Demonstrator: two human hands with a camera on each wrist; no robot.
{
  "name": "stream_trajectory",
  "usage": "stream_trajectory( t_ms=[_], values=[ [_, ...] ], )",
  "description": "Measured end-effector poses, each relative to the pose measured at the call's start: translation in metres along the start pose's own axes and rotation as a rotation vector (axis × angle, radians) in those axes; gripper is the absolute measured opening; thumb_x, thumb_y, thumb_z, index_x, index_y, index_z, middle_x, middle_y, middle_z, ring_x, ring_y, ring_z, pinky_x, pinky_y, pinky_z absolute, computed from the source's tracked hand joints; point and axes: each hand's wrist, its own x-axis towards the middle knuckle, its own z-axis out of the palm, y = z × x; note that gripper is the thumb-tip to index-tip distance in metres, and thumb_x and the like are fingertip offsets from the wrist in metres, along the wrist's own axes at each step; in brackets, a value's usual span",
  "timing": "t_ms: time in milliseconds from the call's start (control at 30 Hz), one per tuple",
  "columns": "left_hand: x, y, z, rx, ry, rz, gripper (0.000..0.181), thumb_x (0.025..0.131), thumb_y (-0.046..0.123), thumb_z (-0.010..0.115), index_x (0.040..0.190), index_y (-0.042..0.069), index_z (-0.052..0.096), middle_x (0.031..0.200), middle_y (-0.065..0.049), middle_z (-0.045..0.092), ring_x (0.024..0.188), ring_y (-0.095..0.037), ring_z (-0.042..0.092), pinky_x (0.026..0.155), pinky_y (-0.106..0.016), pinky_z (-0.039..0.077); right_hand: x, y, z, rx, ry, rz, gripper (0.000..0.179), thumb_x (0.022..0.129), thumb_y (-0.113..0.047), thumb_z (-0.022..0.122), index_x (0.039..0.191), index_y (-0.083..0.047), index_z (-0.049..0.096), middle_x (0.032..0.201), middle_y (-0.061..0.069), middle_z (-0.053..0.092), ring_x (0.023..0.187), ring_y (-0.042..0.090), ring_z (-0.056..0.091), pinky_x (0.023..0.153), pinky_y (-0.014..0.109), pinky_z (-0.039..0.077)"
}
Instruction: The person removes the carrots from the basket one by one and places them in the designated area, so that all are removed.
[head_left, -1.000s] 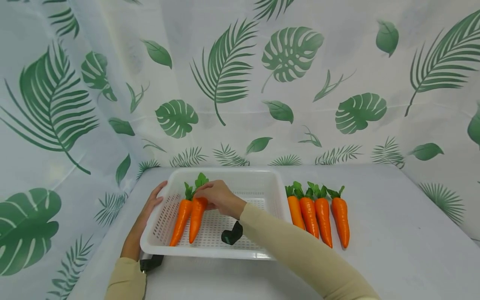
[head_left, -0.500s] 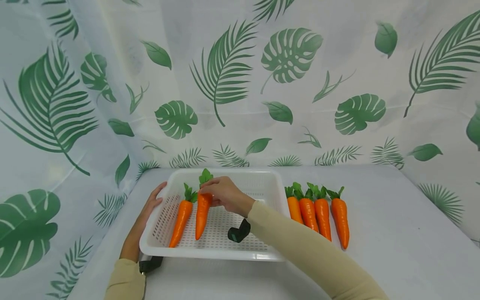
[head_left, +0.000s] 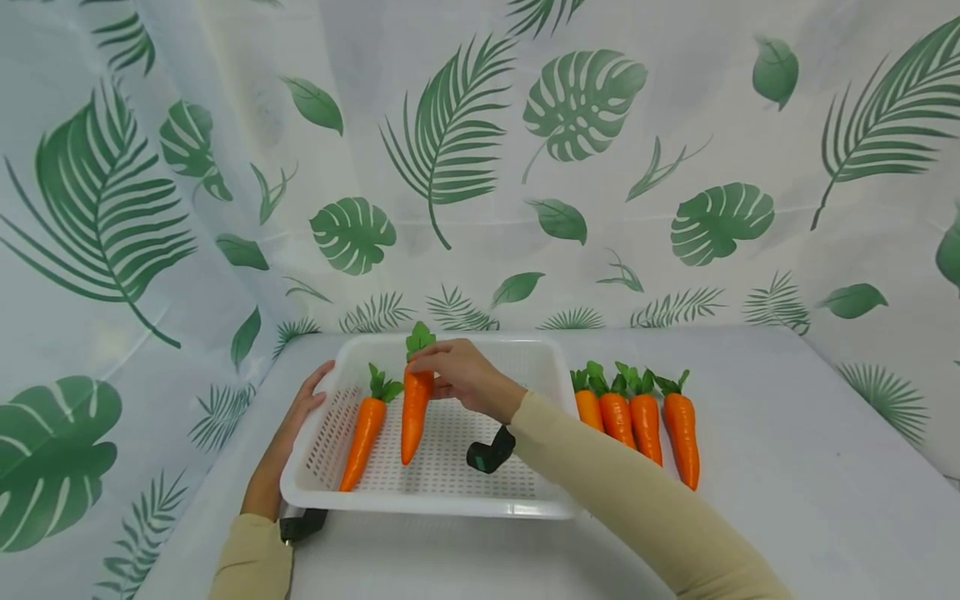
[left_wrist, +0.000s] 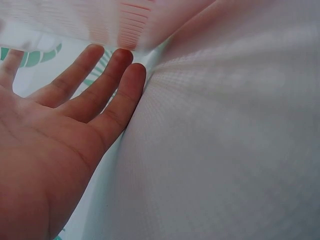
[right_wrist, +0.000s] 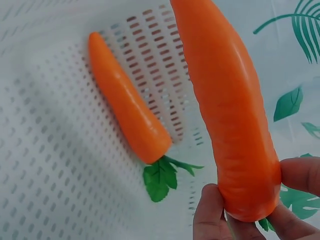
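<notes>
Over the white plastic basket (head_left: 420,505), my right hand (head_left: 468,375) pinches an orange carrot (head_left: 416,408) near its leafy top, tip hanging down. The right wrist view shows thumb and fingers about the thick end of this carrot (right_wrist: 230,115). Another carrot (head_left: 363,442) lies inside along the basket's left side, its green leaves toward the back; it also appears below the held carrot in the right wrist view. My left hand (head_left: 300,408) is at the basket's left outer wall. In the left wrist view the left hand (left_wrist: 65,130) has its fingers extended and spread beneath the rim.
Right of the basket, several carrots lie side by side on the white table (head_left: 787,433), the outermost carrot (head_left: 681,437) slightly apart. A leaf-printed curtain (head_left: 480,167) rises behind the table and along its sides. Dark camera mounts sit at both wrists.
My right hand has lifted the carrot up and to the right, away from the one lying in the basket. The left hand has stayed at the basket's left side.
</notes>
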Motion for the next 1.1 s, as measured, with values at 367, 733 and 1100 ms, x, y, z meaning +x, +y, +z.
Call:
stream_trajectory(
  t_ms=[367,733,1100],
  values=[
    [-0.001,0.001,0.002,-0.022,0.004,-0.013,0.066,0.114,0.018,0.033,0.171,0.004,0.001,0.172,-0.027,0.010,0.123,0.002,0.051,0.100,-0.020,0.045,-0.007,-0.012,-0.016,0.034,-0.006,-0.017,0.032,0.102,-0.009,0.071,0.130,0.008,0.071,0.126,0.019,0.068,0.104,0.035,0.071,0.092,0.043,0.060],
    [-0.001,-0.002,0.001,-0.014,-0.007,0.011,0.063,0.114,0.019,0.033,0.171,0.008,0.008,0.168,-0.027,0.017,0.129,-0.004,0.050,0.100,-0.022,0.047,-0.018,-0.017,-0.030,0.038,0.000,-0.029,0.032,0.103,-0.011,0.070,0.129,0.007,0.071,0.129,0.019,0.066,0.107,0.037,0.067,0.095,0.045,0.059],
    [-0.006,0.002,0.006,0.008,0.008,-0.066,0.066,0.116,0.026,0.031,0.172,0.012,-0.002,0.175,-0.022,0.010,0.155,-0.041,0.021,0.101,-0.020,0.043,-0.029,-0.020,-0.054,0.068,0.003,-0.052,0.038,0.105,-0.012,0.065,0.137,0.009,0.065,0.134,0.021,0.063,0.112,0.040,0.065,0.098,0.045,0.057]
  ],
)
